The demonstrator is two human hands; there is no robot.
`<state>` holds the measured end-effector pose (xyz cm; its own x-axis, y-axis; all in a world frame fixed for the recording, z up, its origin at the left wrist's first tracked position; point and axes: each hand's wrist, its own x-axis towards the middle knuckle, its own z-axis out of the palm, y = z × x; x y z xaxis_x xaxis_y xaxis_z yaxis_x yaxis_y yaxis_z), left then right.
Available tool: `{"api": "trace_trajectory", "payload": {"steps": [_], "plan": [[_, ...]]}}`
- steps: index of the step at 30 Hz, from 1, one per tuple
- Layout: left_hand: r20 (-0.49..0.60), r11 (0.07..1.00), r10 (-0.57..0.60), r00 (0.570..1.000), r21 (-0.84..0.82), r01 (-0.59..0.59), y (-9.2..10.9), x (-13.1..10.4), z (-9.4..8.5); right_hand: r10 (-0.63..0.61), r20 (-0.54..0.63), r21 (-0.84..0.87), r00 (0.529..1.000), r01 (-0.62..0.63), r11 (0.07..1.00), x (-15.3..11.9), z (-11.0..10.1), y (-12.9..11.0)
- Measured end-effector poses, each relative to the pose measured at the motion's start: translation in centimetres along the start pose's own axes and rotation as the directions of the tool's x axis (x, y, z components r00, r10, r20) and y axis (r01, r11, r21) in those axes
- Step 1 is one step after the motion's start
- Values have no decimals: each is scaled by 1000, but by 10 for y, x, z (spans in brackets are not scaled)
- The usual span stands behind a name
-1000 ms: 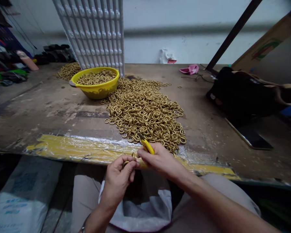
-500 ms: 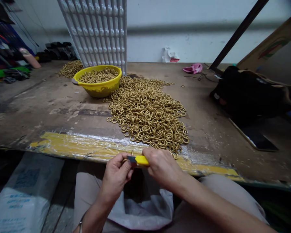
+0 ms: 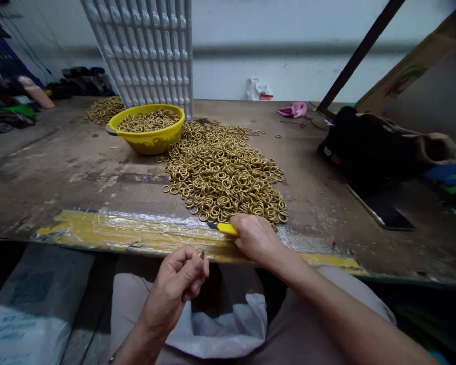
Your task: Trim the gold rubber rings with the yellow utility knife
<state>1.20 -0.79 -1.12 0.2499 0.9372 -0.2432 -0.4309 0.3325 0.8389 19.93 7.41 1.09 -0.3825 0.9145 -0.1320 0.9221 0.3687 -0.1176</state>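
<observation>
Between the thumb and fingers of my left hand (image 3: 182,274) is a small brass-coloured ring (image 3: 201,254), held just off the table's front edge. My right hand (image 3: 256,238) is closed around a yellow-handled tool with a dark tip, which looks like a utility knife (image 3: 227,229). The dark tip points left, at the near edge of a wide heap of brass-coloured rings (image 3: 224,177) on the table. Below my hands, an open white bag (image 3: 228,332) lies between my knees; its inside is dark.
A yellow basin (image 3: 152,139) full of rings stands behind the heap's left side, before a tall ribbed grey panel (image 3: 148,56). Another ring pile (image 3: 103,109) lies farther left. On the right are a phone (image 3: 383,210), a black bag (image 3: 365,147) and a pink item (image 3: 293,110). Yellow tape (image 3: 110,230) covers the front edge.
My right hand has moved the knife away from my left hand, forward to the heap's near edge. My left hand stays low with a ring in its fingers. The view has shifted slightly.
</observation>
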Motion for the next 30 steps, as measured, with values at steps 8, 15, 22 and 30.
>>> {"api": "trace_trajectory", "payload": {"steps": [8, 15, 22, 30], "plan": [[-54, 992, -127, 991, 17, 128, -10, 6, -7, 29, -25, 237, 999, -23, 971, 5, 2, -7], [-65, 745, 328, 942, 630, -217, -29, 9, -1, -184, 444, 896, 877, -438, 74, -4, -5, -13], [-25, 725, 283, 959, 660, -197, -22, 8, 0, -235, 495, 864, 836, -502, 35, -4, 6, -17], [-186, 962, -28, 982, 261, 77, -13, 13, -8, -128, -31, 434, 991, 129, 892, -22, -3, -23]]}}
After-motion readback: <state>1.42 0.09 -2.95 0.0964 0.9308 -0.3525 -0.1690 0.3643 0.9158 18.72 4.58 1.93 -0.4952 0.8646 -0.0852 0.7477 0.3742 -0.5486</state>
